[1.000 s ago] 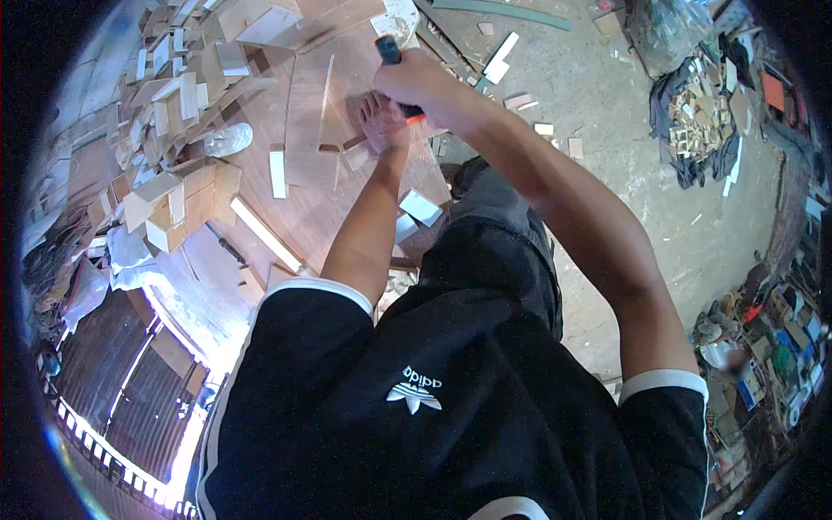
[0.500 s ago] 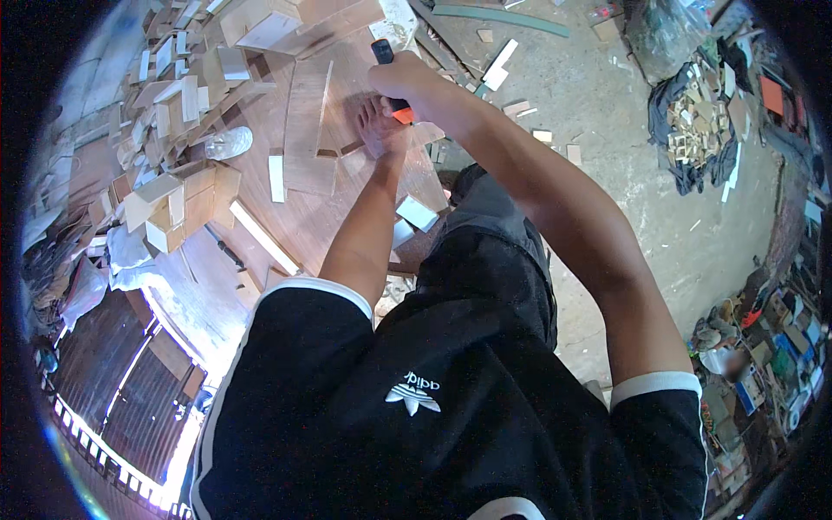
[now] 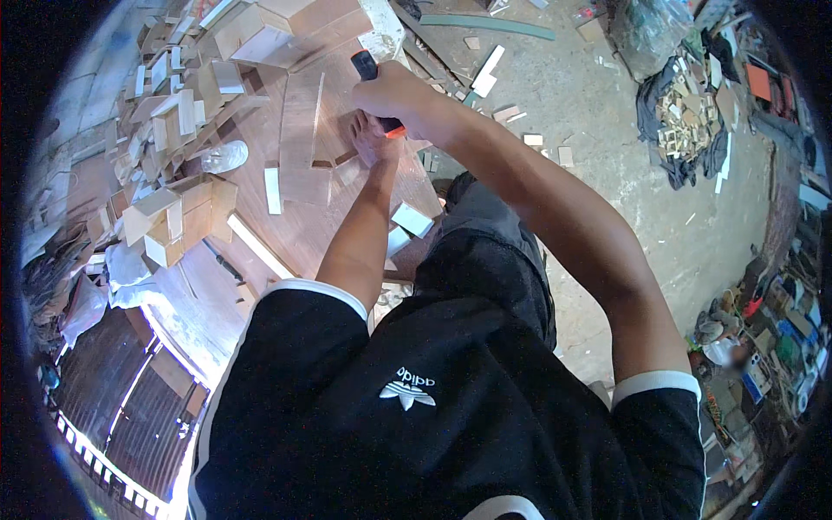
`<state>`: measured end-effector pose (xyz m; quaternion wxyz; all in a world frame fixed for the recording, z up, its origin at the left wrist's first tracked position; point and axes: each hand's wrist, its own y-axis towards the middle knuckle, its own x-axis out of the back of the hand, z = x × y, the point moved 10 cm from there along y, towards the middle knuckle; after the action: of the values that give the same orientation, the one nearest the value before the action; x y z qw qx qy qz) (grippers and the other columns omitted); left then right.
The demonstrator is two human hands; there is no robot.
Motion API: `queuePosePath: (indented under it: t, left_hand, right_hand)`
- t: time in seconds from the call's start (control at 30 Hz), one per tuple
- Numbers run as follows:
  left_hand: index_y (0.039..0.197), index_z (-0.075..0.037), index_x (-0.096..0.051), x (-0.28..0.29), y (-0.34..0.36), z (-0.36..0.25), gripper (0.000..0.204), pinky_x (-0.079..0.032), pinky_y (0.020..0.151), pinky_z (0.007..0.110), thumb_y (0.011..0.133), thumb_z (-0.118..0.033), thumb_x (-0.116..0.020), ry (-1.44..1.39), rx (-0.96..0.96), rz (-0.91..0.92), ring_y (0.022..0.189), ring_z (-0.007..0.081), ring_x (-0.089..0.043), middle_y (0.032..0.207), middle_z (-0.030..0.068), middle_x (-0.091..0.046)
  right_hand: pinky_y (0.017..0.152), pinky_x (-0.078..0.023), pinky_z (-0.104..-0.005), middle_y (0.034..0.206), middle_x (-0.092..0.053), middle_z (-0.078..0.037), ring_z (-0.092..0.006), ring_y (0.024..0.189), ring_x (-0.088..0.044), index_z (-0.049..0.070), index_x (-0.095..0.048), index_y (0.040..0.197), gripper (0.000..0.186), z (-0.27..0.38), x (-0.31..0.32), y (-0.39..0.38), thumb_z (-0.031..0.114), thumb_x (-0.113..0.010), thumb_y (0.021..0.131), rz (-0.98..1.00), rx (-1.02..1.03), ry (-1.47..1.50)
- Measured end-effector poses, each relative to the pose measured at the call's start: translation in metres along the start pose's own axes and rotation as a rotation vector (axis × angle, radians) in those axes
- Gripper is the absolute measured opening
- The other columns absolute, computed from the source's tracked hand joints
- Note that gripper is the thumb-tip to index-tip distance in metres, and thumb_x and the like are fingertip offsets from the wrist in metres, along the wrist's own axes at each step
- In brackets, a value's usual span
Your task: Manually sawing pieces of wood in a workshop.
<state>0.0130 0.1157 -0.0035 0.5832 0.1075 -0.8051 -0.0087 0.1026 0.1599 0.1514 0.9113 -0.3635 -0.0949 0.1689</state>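
Observation:
My right hand [image 3: 393,94] is closed around a hand tool with a black and orange handle [image 3: 365,64]. The handle's black end sticks out past my fist, and an orange part shows below it. The tool's working end is hidden, so its kind cannot be told. Just below, my left hand [image 3: 374,144] lies with its fingers stretched out on the wooden work surface [image 3: 251,186], close against the tool. A flat wooden panel [image 3: 299,130] lies to the left of my left hand. Whatever is under my left palm is hidden.
Open wooden boxes [image 3: 195,212] and many small wood pieces crowd the left side. A clear plastic container [image 3: 224,157] stands among them. White-faced blocks [image 3: 412,219] lie near my leg. Across the concrete floor [image 3: 598,191] are offcuts and a dark sack of scraps [image 3: 685,126].
The whole view has shifted slightly, moving the scene left and down in the picture. My right hand still grips the tool, and my left hand stays beside it.

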Motion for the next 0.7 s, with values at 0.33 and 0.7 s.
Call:
queuePosePath:
  t: [0.33, 0.7]
  left_hand:
    - [0.127, -0.005, -0.048, 0.003, 0.0, -0.004, 0.05, -0.036, 0.102, 0.045, 0.084, -0.029, -0.054, -0.025, 0.044, 0.027, 0.119, 0.0338, -0.048, 0.129, 0.0161, -0.051]
    - [0.111, -0.001, -0.056, -0.002, 0.004, 0.0, 0.048, -0.038, 0.1, 0.048, 0.084, -0.041, -0.052, 0.007, 0.002, 0.003, 0.112, 0.0394, -0.051, 0.116, 0.023, -0.057]
  right_hand:
    - [0.045, -0.042, -0.0324, 0.066, -0.059, -0.01, -0.0185, 0.054, -0.058, -0.001, -0.057, 0.079, 0.011, -0.033, 0.021, 0.022, 0.008, -0.054, 0.075, -0.164, 0.026, 0.097]
    - [0.04, -0.04, -0.0326, 0.058, -0.053, -0.009, -0.0178, 0.045, -0.053, 0.0, -0.052, 0.074, 0.003, -0.037, 0.015, 0.044, 0.004, -0.052, 0.075, -0.078, 0.049, 0.129]
